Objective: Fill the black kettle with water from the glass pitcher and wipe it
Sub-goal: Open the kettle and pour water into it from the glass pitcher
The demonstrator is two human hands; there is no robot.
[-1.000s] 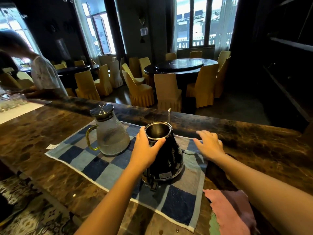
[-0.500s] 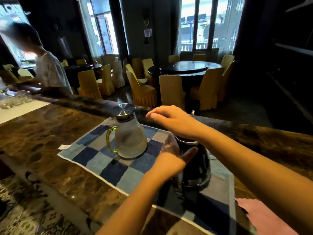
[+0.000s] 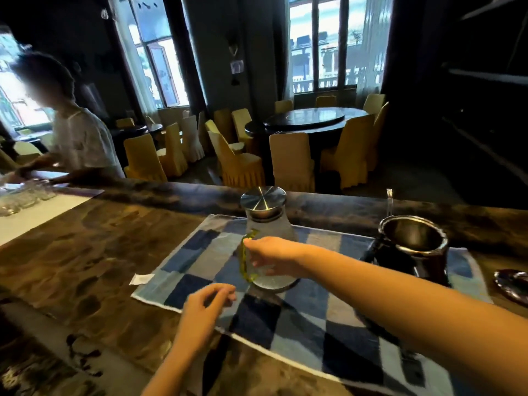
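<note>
Black kettle [image 3: 415, 262] stands open-mouthed on the checked cloth [image 3: 197, 261], at 3 o'clock from the glass pitcher [image 3: 270, 228], which is upright and lidded; no pour begun, judged. Right hand [image 3: 275, 258] curls its fingers around the pitcher handle, apparently grasping it. Left hand [image 3: 205, 307], at 7 o'clock, is loosely curled and empty. Filling and wiping both remain.

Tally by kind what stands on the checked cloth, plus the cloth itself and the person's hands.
Pitcher: 1
Kettle: 1
Cloth: 1
Hands: 2, the left hand and the right hand
Total: 5
</note>
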